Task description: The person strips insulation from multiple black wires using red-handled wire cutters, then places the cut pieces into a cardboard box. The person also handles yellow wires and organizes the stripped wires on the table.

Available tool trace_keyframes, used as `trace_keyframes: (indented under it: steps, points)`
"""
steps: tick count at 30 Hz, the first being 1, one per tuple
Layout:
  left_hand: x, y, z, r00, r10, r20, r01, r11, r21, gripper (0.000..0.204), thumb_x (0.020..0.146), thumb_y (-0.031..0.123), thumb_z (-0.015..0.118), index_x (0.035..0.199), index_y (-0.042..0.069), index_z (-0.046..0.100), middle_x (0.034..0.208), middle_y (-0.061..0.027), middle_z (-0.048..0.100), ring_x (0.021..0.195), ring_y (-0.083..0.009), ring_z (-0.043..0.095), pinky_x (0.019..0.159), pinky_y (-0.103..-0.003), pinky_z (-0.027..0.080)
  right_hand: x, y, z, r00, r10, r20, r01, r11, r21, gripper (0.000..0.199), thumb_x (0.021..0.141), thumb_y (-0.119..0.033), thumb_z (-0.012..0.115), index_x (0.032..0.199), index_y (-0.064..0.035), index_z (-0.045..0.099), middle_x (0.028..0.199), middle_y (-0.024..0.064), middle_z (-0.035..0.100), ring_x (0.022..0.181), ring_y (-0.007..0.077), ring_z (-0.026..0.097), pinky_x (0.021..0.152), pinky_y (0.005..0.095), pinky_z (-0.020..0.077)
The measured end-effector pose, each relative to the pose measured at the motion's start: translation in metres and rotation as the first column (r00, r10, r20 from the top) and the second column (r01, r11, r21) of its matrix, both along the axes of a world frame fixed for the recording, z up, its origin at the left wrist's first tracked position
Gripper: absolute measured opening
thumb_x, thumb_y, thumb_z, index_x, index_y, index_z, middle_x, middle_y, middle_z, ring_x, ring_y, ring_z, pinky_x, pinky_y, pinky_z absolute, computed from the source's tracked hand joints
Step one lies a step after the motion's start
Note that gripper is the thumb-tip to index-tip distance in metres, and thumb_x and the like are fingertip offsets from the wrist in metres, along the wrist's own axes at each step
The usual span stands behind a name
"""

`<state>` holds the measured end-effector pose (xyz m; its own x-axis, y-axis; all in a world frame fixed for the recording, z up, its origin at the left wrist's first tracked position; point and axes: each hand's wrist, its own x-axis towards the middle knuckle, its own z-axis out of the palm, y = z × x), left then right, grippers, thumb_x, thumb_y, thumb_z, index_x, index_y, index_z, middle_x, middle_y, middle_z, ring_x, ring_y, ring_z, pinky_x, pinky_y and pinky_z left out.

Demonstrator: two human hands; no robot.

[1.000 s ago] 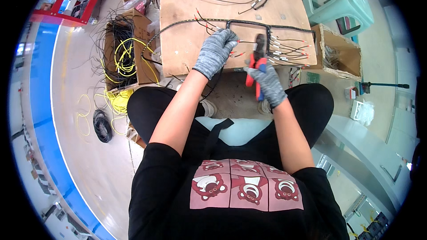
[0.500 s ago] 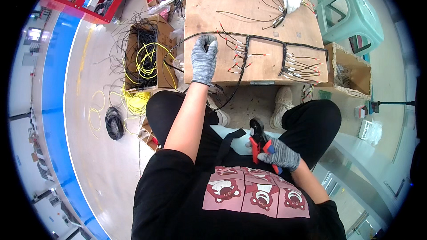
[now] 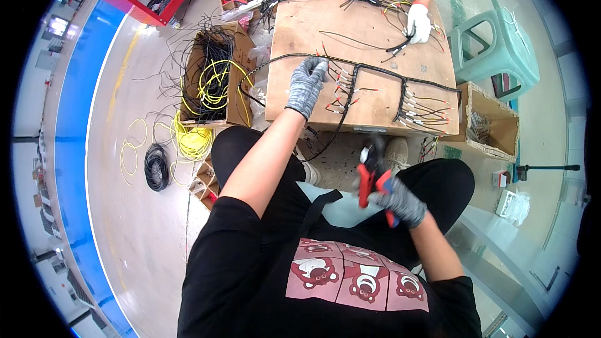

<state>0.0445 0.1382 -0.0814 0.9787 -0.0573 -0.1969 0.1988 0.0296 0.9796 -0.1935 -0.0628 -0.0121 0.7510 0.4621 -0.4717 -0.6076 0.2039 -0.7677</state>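
Near the lap, a worker's gray-gloved right hand point(image 3: 400, 202) is gripping red-and-blue-handled pliers point(image 3: 364, 186), fingers wrapped around the handles. Farther off and to the left, the left hand point(image 3: 305, 85) is curling its fingers at a black wire harness point(image 3: 383, 72) lying across a wooden board point(image 3: 294, 31), whether pinching a wire cannot be told; at far right, a co-worker's white-gloved hand point(image 3: 418, 24) is touching dark wires point(image 3: 399, 47).
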Motion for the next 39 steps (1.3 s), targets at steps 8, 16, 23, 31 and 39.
trace_keyframes:
  steps: [8, 16, 23, 31, 39]
  points:
    - [0.022, 0.013, -0.014, 0.993, 0.084, -0.084, -0.085, 0.996, -0.012, 0.018, 0.088, 0.017, 0.057, 0.102, 0.006, 0.056, 0.084, 0.0001, 0.058, 0.066, -0.0079, 0.054, 0.054, -0.021, 0.043, 0.135, -0.053, 0.010, 0.895, -0.267, 0.357, 0.367, 0.896, -0.251, 0.042, 0.078, -0.009, 0.063, 0.117, -0.0007, 0.049, 0.102, 0.0060, 0.059, 0.094, 0.0155, 0.055, 0.085, 0.0291, 0.0437]
    - [0.019, -0.012, -0.007, 1.000, -0.001, -0.029, -0.003, 0.988, -0.153, 0.011, 0.085, 0.015, 0.062, 0.092, 0.008, 0.059, 0.075, 0.0023, 0.057, 0.063, -0.0056, 0.051, 0.053, -0.020, 0.041, 0.158, -0.062, -0.039, 0.935, -0.172, 0.310, 0.309, 0.826, -0.472, 0.038, 0.077, -0.013, 0.065, 0.111, -0.0010, 0.052, 0.092, 0.0027, 0.059, 0.080, 0.0122, 0.054, 0.072, 0.0266, 0.0452]
    - [0.022, -0.033, -0.004, 0.984, -0.162, 0.076, 0.173, 0.970, -0.170, 0.014, 0.086, 0.012, 0.061, 0.098, 0.005, 0.060, 0.083, 0.0010, 0.061, 0.071, -0.0048, 0.053, 0.062, -0.019, 0.044, 0.180, -0.041, -0.025, 0.984, 0.002, 0.180, 0.111, 0.779, -0.617, 0.041, 0.076, -0.020, 0.067, 0.109, -0.0021, 0.053, 0.091, 0.0042, 0.060, 0.079, 0.0128, 0.053, 0.075, 0.0276, 0.0447]
    - [0.027, -0.049, 0.002, 0.940, -0.332, 0.077, 0.338, 0.938, -0.074, 0.018, 0.086, 0.012, 0.059, 0.100, 0.001, 0.059, 0.087, -0.0002, 0.060, 0.080, -0.0077, 0.053, 0.076, -0.023, 0.045, 0.181, -0.032, -0.023, 0.989, 0.012, 0.151, 0.074, 0.831, -0.552, 0.036, 0.076, -0.023, 0.067, 0.102, -0.0034, 0.052, 0.086, 0.0035, 0.054, 0.080, 0.0137, 0.048, 0.075, 0.0281, 0.0420]
    - [0.026, -0.057, 0.010, 0.901, -0.421, 0.101, 0.403, 0.901, 0.162, 0.018, 0.087, 0.014, 0.058, 0.098, 0.000, 0.058, 0.086, -0.0040, 0.061, 0.079, -0.0086, 0.053, 0.075, -0.024, 0.045, 0.180, -0.032, -0.023, 0.991, 0.028, 0.133, 0.047, 0.845, -0.533, 0.036, 0.076, -0.023, 0.066, 0.103, -0.0038, 0.052, 0.087, 0.0033, 0.054, 0.082, 0.0139, 0.048, 0.077, 0.0282, 0.0419]
